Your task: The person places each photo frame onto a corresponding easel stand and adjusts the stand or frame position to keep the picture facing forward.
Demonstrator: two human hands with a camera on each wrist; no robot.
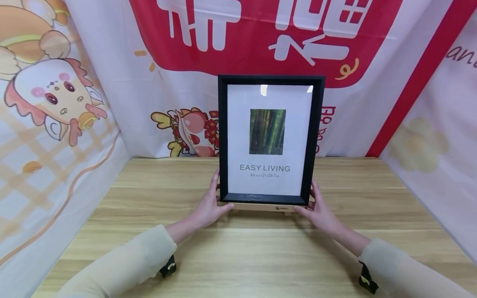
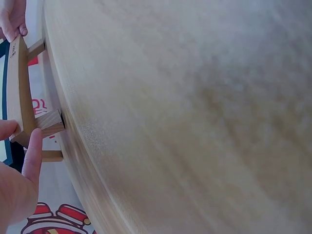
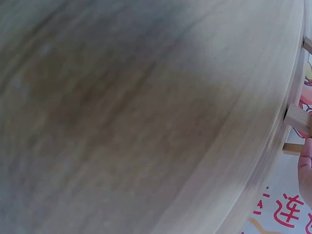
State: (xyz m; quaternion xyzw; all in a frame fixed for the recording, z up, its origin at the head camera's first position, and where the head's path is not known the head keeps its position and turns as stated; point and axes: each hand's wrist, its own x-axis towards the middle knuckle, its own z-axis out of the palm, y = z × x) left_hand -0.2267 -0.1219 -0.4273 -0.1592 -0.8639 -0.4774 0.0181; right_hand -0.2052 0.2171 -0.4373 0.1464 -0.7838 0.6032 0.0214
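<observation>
A black picture frame [image 1: 270, 136] with a small bamboo print and the words "EASY LIVING" stands upright on the wooden ledge of a tabletop easel [image 1: 257, 208]. At the ledge's left end, my left hand [image 1: 208, 209] grips it, thumb in front and other fingers partly hidden behind. My right hand [image 1: 320, 211] holds the opposite end in the same way. Seen from the left wrist, thumb and a finger pinch the ledge [image 2: 22, 87] near a short wooden leg [image 2: 51, 123]. Only part of the right hand [image 3: 305, 175] shows in the right wrist view, beside an easel leg [image 3: 297, 119].
The easel stands on a light wood-grain table [image 1: 253, 252] towards its back edge. Behind hangs a white cloth with a red printed panel [image 1: 253, 54]. Patterned cloths close off the left [image 1: 56, 165] and right [image 1: 428, 103] sides.
</observation>
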